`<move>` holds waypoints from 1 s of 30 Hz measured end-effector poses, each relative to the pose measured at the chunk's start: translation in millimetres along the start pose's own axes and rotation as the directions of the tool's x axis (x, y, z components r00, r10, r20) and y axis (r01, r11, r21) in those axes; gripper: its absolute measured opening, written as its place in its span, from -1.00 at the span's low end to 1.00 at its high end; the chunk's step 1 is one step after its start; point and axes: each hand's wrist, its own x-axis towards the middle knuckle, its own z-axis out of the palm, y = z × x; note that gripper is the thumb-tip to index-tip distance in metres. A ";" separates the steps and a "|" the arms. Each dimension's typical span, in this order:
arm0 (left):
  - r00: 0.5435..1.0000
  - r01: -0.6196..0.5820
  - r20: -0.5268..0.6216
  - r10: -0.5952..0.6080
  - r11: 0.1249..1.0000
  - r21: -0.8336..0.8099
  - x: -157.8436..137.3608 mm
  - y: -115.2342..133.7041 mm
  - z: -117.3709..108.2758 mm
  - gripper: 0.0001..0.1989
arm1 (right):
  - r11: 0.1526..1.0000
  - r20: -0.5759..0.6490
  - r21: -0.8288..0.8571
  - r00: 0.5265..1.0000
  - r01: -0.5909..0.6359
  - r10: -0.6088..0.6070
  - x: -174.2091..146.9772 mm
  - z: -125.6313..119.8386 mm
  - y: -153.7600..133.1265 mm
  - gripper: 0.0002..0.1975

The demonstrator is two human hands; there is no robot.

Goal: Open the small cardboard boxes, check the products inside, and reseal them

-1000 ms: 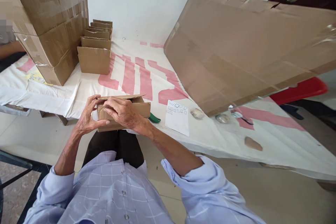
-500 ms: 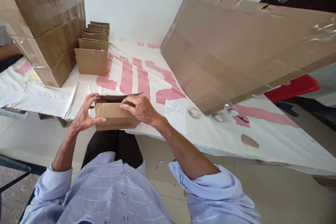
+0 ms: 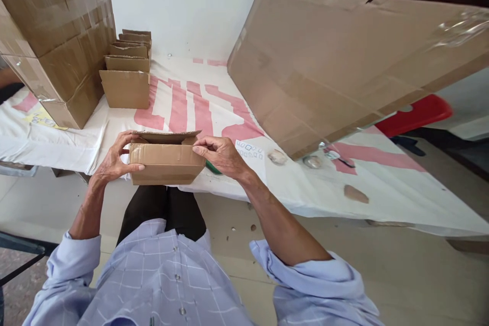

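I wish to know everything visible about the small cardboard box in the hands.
The small cardboard box is brown, with a shiny patch, perhaps tape, at left. Its top gapes open; the bottom inside is hidden. It is held at the near edge of the cloth-covered table. The left hand clasps its left end; the right hand pinches its upper-right corner.

Soft, fairly even light brightens the pale wall (image 3: 183, 10) and the white-covered surface (image 3: 305, 188), while the floor (image 3: 382, 275) looks dimmer. Glare streaks the clear tape (image 3: 464, 30) at right; wide-angle distortion stretches the outer edges, where detail softens.
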 end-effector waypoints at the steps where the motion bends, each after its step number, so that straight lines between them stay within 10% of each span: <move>1: 1.000 -0.001 0.006 0.002 1.000 -0.008 1.3 -1.4 -1.1 -0.14 | 1.000 0.014 0.019 1.000 -0.020 0.020 -0.5 -0.8 0.7 -0.63; 17: 0.999 -0.006 0.036 0.003 0.996 0.088 -0.7 5.5 -5.0 -0.18 | 0.997 -0.073 0.074 0.997 0.002 0.004 -4.7 -4.3 -0.5 -0.64; 23: 0.999 0.049 0.016 -0.047 0.994 -0.096 6.9 3.2 -14.1 -0.33 | 0.969 0.082 -0.115 0.974 0.219 -0.211 -26.1 -2.4 -27.8 -0.84; 30: 0.996 0.081 0.045 -0.082 0.997 0.012 10.1 -2.8 -7.9 -0.21 | 0.746 0.282 -0.422 0.857 0.515 -0.432 -60.4 31.0 -23.3 -0.83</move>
